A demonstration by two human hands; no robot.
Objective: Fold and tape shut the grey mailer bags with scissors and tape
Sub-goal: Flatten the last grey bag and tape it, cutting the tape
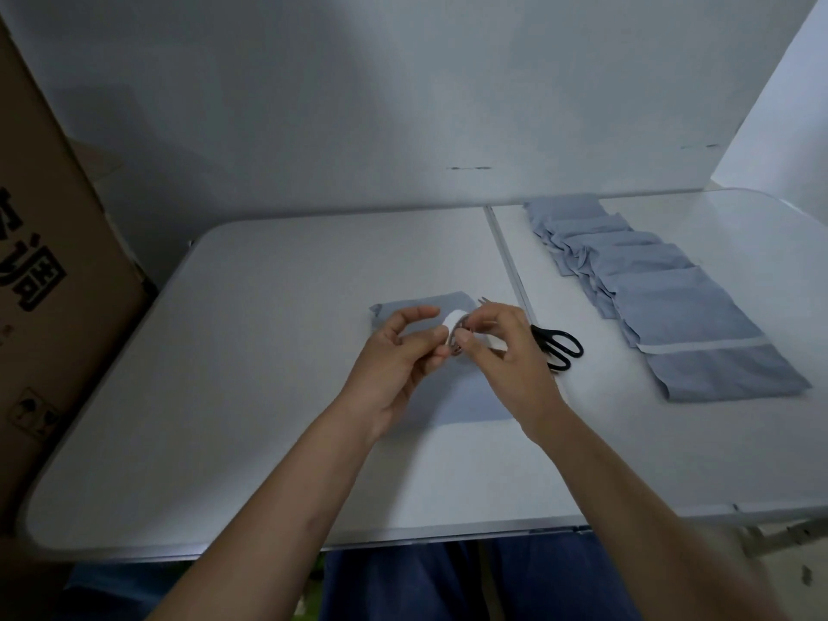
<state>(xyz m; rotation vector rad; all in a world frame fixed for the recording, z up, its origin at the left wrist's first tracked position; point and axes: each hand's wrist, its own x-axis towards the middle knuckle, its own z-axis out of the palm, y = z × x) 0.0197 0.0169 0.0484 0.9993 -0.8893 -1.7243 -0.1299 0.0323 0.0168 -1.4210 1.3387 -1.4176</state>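
A grey mailer bag [457, 396] lies flat on the white table [224, 396] under both my hands. My left hand [394, 356] holds a small white roll of tape [453, 327] between thumb and fingers, just above the bag. My right hand [506, 351] pinches at the roll's edge with thumb and forefinger. Black-handled scissors [560, 347] lie on the table right behind my right hand, their blades hidden by it.
A row of several overlapping grey mailer bags [672, 298] runs along the right half of the table. A big cardboard box [49, 262] stands at the left. A seam [506, 257] splits the tabletop. The wall is close behind.
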